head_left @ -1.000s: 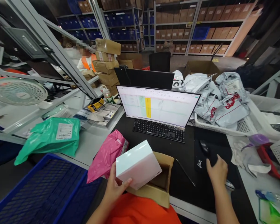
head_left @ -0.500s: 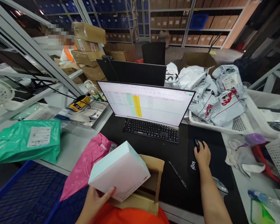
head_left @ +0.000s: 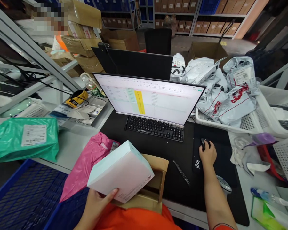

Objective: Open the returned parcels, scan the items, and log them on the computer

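My left hand [head_left: 99, 199] grips the lower edge of a pale pink and mint product box [head_left: 122, 174], thumb across its printed face. The box is tilted over an open brown cardboard carton [head_left: 162, 182] at the desk's front edge. My right hand [head_left: 208, 154] rests closed over a black computer mouse [head_left: 203, 143] on a dark "logi" mouse pad [head_left: 197, 164]. A monitor [head_left: 163, 99] shows a spreadsheet with a yellow column, and a black keyboard [head_left: 155, 128] lies below it. Under the box's left side is a pink plastic mailer bag [head_left: 86, 163].
A pen [head_left: 181, 172] lies right of the carton. A green wrapped parcel [head_left: 26, 139] sits at left above a blue crate [head_left: 21, 195]. White baskets [head_left: 247, 123] with silver mailer bags stand at right. A second mouse [head_left: 223, 183] is beside my right forearm.
The camera view has tilted down and shifted slightly. My left hand still holds the box at nearly the same angle, and my right hand stays on the mouse.
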Demonstrator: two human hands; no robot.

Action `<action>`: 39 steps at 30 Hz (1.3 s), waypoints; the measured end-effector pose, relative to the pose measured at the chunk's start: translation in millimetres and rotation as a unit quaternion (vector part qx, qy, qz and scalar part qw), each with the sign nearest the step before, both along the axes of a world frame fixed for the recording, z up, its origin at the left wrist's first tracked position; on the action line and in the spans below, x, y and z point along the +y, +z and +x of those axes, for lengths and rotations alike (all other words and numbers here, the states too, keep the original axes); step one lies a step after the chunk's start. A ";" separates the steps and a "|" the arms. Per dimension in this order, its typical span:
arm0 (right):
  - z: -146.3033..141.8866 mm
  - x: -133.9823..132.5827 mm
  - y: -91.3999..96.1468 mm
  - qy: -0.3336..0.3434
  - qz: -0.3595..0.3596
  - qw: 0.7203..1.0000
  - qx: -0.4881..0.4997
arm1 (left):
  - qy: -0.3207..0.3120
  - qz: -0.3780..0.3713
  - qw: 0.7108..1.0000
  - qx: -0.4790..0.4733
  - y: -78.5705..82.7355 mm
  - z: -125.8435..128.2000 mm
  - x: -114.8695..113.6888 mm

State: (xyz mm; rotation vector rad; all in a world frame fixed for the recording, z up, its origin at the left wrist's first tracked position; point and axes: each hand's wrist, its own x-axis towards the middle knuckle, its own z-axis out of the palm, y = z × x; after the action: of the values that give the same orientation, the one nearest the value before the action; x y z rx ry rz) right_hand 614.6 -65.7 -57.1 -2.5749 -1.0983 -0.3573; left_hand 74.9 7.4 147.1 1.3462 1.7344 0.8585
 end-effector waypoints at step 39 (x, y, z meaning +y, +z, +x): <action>-127.0 104.1 27.4 0.272 0.007 0.958 0.086 | -0.043 -0.035 0.996 0.073 -14.4 -21.5 -6.0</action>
State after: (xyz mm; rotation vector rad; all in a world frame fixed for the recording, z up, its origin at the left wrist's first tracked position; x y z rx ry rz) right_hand 487.7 38.4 -29.7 -2.1184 -1.6517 -0.0036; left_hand 53.4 1.5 132.7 1.4566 1.7865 0.6606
